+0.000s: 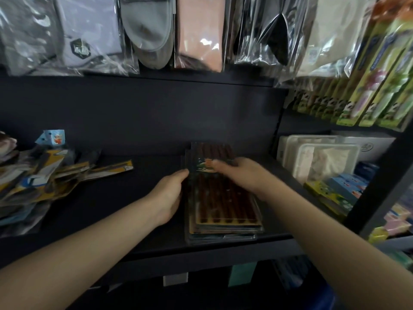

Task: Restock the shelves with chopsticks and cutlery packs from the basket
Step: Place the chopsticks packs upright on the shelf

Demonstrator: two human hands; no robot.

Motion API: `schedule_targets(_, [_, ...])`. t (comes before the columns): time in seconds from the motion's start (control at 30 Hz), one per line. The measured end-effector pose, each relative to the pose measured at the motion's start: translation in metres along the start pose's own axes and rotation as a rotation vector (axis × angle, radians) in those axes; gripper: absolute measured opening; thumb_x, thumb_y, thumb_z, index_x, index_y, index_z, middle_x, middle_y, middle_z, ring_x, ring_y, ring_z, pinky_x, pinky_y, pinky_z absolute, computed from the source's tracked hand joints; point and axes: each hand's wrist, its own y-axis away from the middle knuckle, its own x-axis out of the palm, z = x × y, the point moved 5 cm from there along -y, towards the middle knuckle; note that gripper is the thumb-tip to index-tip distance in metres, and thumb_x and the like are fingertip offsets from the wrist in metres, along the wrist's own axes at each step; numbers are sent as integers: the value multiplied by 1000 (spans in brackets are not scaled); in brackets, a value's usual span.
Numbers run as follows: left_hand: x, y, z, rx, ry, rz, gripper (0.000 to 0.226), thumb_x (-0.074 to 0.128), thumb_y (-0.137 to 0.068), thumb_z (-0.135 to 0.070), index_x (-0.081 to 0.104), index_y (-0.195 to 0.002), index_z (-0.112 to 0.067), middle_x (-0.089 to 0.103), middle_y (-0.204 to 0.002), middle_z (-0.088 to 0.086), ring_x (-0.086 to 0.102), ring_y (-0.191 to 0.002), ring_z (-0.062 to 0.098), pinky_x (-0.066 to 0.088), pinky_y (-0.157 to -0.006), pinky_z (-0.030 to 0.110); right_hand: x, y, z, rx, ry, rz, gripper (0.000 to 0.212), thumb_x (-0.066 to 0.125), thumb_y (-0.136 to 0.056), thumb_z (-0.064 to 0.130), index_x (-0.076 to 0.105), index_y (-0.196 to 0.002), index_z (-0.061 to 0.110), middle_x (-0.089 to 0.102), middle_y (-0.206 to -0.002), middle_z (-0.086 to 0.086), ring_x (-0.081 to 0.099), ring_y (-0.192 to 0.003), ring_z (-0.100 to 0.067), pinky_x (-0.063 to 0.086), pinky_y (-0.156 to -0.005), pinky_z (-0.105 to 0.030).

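At the far left of the dark shelf (125,193) lies a loose heap of narrow cutlery packs (42,173) with yellow and blue cards, well apart from both hands. Right of it, past a bare stretch of shelf, the left hand (166,198) comes in against the left edge of a stack of chopstick packs (223,198); its thumb and curled fingers (182,174) grip that edge about halfway along the stack. The stack lies flat on the shelf, its long side running front to back, with dark brown chopsticks showing through the clear cover of the top pack. The right hand (242,175) rests over the top pack from the right, fingertips on the green printed band, fingers curled round the right edge. Further right, in the next bay, sit clear plastic boxes (319,157) and blue cartons (348,186). Bagged slippers (147,32) hang above.
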Motion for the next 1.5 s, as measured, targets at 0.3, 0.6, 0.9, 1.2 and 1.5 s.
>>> schedule_targets(0.3, [15,13,-3,-78,37,-37,22,43,-97,-25,60,-101,-12,65,-98,12,63,-88,26,50,-67,37,18,-11,-31,272,-720,148,31,50,-94,20,55,-116,0,66,-97,-13,64,-83,-25,54,-72,-36])
schedule_targets(0.6, [12,15,0,-31,-35,22,23,54,-89,-5,60,-106,-20,67,-103,14,65,-95,31,52,-84,49,16,-3,-49,272,-885,146,32,64,-85,17,61,-112,2,69,-102,-11,65,-92,-25,53,-83,-39])
schedule_targets(0.9, [16,21,-23,194,-30,137,75,62,-82,-3,29,-141,-36,53,-122,-9,56,-101,13,49,-79,35,6,3,-56,145,-1136,90,30,66,-83,21,61,-109,7,72,-93,-10,69,-79,-24,55,-65,-35])
schedule_targets(1.2, [20,33,-55,666,-398,207,91,60,-85,-4,3,-142,-45,22,-150,-19,32,-131,-5,31,-109,26,-39,2,-19,-342,-1275,57,79,69,-60,3,43,-134,12,61,-115,-13,63,-101,-25,56,-87,-37])
schedule_targets(1.5, [15,30,-56,537,-387,191,91,68,-77,-3,16,-146,-34,50,-126,-18,49,-114,-1,41,-99,27,-42,-2,-9,-396,-1044,201,81,82,-58,13,49,-131,18,66,-112,-6,65,-103,-23,56,-85,-34])
